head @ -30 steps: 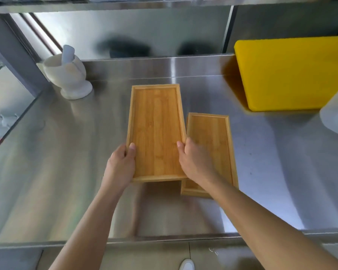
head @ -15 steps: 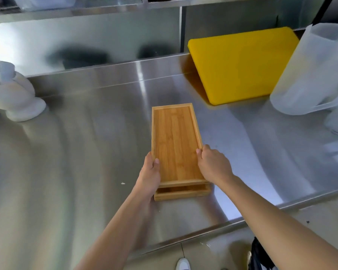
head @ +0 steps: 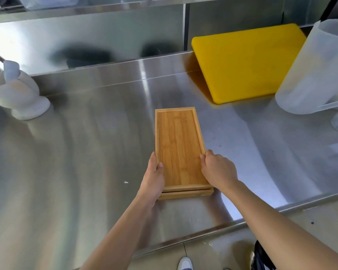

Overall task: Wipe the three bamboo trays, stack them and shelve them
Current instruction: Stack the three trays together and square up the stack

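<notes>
A stack of bamboo trays [head: 179, 145] lies on the steel counter [head: 86, 162], long side pointing away from me. Only the top tray's inside shows; at the near end the edges of the lower trays peek out beneath it. My left hand [head: 153, 177] grips the stack's left rim near the front, thumb on top. My right hand [head: 217, 170] holds the right rim opposite, fingers curled over the edge.
A yellow cutting board [head: 246, 61] leans at the back right. A frosted plastic pitcher [head: 316, 71] stands at the far right. A white mortar with pestle [head: 16, 90] sits at the back left. A steel shelf [head: 86, 8] runs above. The counter's front edge is close.
The tray I held over the left has come down onto the other one, and the stack now sits squared up. The view has swung right, revealing the pitcher.
</notes>
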Tool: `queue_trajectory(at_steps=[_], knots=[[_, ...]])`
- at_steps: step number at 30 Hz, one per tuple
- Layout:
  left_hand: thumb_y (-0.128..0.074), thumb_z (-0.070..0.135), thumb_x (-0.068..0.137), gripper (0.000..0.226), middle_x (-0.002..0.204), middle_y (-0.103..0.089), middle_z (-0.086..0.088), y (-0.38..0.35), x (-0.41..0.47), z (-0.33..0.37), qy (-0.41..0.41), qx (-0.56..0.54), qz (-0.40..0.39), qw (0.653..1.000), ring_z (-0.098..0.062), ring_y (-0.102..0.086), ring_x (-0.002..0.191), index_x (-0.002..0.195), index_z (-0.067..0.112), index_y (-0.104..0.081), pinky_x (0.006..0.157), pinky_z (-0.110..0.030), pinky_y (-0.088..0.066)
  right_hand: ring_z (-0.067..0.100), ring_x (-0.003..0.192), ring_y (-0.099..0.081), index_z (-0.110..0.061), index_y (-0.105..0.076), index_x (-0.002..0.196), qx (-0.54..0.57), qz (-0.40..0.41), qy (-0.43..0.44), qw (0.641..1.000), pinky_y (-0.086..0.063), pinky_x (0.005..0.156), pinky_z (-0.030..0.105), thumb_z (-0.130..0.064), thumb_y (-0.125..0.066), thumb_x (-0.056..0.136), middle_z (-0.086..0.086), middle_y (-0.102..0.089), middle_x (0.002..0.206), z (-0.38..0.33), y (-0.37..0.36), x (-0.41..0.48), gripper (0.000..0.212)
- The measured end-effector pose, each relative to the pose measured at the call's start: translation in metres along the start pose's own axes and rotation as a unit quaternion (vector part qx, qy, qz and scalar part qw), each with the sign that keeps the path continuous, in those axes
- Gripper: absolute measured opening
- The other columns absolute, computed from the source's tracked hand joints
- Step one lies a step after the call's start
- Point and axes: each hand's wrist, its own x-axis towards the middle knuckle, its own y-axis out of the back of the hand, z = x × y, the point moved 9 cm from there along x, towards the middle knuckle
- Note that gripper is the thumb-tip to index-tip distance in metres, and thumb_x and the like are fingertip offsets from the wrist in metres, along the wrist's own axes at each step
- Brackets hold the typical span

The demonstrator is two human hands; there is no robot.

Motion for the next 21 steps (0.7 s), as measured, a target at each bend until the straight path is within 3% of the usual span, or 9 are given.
queue_trajectory(at_steps=[2,6,9,12,15,17,19,21], knots=[[-0.028,0.030,0.102,0.049,0.152,-0.031,0.009,0.005,0.001,0.002,0.003,-0.003,0.008,1.000,-0.010,-0.027,0.140,0.150,0.024,-0.017,0.108,-0.022,-0.019,0.029,0.073,-0.063,-0.004,-0.053,0.107,0.002,-0.006,0.002,1.000,-0.040,0.058,0.032,-0.029,-0.025,0.101,0.011,-0.068,0.086,0.000,0.000,-0.001,0.038],[-0.032,0.036,0.100,0.054,0.157,-0.022,0.010,0.014,0.010,-0.003,0.014,-0.012,0.020,1.000,-0.009,-0.022,0.143,0.150,0.023,-0.018,0.116,-0.028,-0.015,0.022,0.064,-0.053,-0.006,-0.053,0.105,0.013,-0.027,-0.003,1.000,-0.042,0.059,0.031,-0.035,-0.027,0.100,0.004,-0.057,0.075,0.004,-0.002,-0.002,0.039],[-0.036,0.042,0.098,0.057,0.156,-0.025,0.009,0.023,0.019,0.003,0.009,-0.025,0.034,0.999,-0.011,-0.025,0.142,0.149,0.023,-0.020,0.118,-0.033,-0.018,0.020,0.077,-0.059,-0.008,-0.054,0.109,0.141,-0.037,-0.054,0.988,-0.046,0.067,0.032,-0.047,-0.036,0.095,0.003,-0.063,0.087,0.017,-0.003,0.003,0.045],[-0.036,0.045,0.097,0.060,0.157,-0.024,0.006,0.031,0.041,0.021,-0.001,-0.040,0.041,0.998,-0.013,-0.022,0.143,0.149,0.020,-0.020,0.117,-0.034,-0.017,0.019,0.103,-0.057,-0.009,-0.055,0.120,0.355,-0.034,-0.121,0.926,-0.041,0.084,0.030,-0.047,-0.046,0.091,0.006,-0.063,0.115,0.032,-0.004,0.022,0.048],[-0.032,0.049,0.096,0.062,0.157,-0.023,0.007,0.029,0.066,0.042,0.002,-0.053,0.026,0.998,-0.014,-0.020,0.144,0.150,0.022,-0.018,0.115,-0.036,-0.016,0.020,0.120,-0.049,-0.013,-0.049,0.130,0.466,-0.061,-0.163,0.867,-0.038,0.101,0.036,-0.049,-0.048,0.089,0.004,-0.053,0.134,0.034,-0.012,0.054,0.054],[-0.031,0.056,0.092,0.066,0.149,-0.035,0.010,0.022,0.079,0.054,0.002,-0.052,0.005,0.999,-0.014,-0.030,0.138,0.148,0.021,-0.023,0.112,-0.035,-0.021,0.023,0.132,-0.040,-0.016,-0.040,0.139,0.506,-0.085,-0.174,0.840,-0.032,0.110,0.041,-0.054,-0.044,0.089,0.003,-0.044,0.145,0.030,-0.019,0.074,0.062],[-0.036,0.072,0.077,0.084,0.141,-0.047,0.006,0.013,0.094,0.052,0.026,-0.073,-0.024,0.997,-0.016,-0.045,0.129,0.143,0.020,-0.034,0.110,-0.038,-0.032,0.024,0.131,-0.043,-0.017,-0.042,0.137,0.530,-0.108,-0.165,0.825,-0.033,0.110,0.043,-0.056,-0.041,0.090,0.004,-0.048,0.141,0.023,-0.023,0.090,0.061],[-0.035,0.073,0.076,0.081,0.123,-0.064,-0.005,0.009,0.105,0.049,0.048,-0.104,-0.048,0.992,-0.017,-0.065,0.106,0.129,0.015,-0.054,0.090,-0.036,-0.053,0.023,0.121,-0.052,-0.018,-0.051,0.129,0.548,-0.131,-0.152,0.812,-0.040,0.104,0.041,-0.057,-0.037,0.091,0.004,-0.059,0.127,0.014,-0.025,0.101,0.056]])
